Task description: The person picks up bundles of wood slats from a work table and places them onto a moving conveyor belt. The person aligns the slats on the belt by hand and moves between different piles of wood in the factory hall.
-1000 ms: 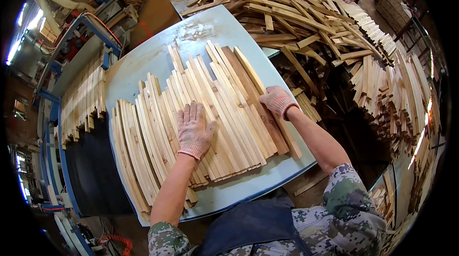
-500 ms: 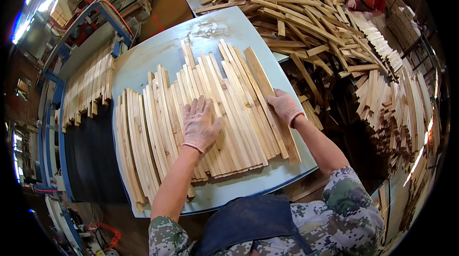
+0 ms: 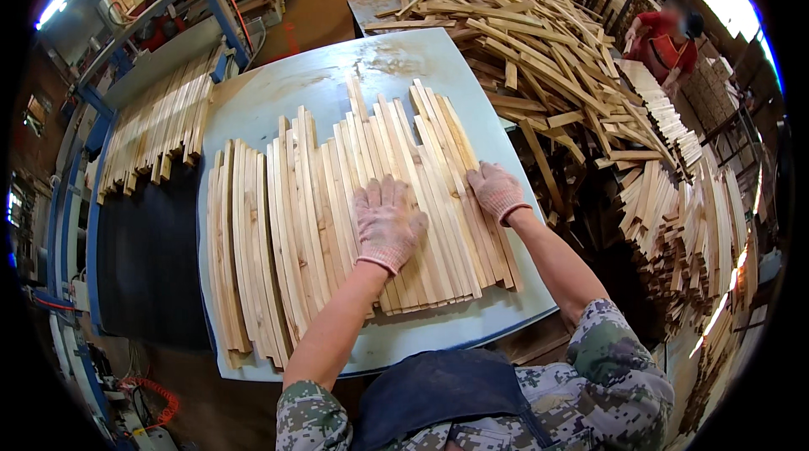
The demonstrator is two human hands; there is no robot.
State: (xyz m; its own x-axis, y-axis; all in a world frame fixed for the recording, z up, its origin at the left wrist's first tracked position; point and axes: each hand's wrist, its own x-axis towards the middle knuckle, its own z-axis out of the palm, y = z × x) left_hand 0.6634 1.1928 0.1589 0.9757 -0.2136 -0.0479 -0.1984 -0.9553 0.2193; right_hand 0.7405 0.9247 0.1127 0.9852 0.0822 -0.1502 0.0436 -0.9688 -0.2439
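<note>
As I watch remotely | left grip [image 3: 388, 228] lies flat, spread, on wood strips [image 3: 308, 228] | right grip [image 3: 495, 190] half-curls at their right edge, hold I cannot tell

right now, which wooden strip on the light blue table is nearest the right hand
The long wooden strip at the row's right edge, beside the pinkish-gloved right hand; every other strip there lies left.

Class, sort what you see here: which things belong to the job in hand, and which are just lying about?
In the job:
- left hand, flat on the strips
- right hand, at their right edge
- row of wooden strips
- pale blue table

Apparently just lying about:
- jumbled wood pile
- red coiled hose
</note>
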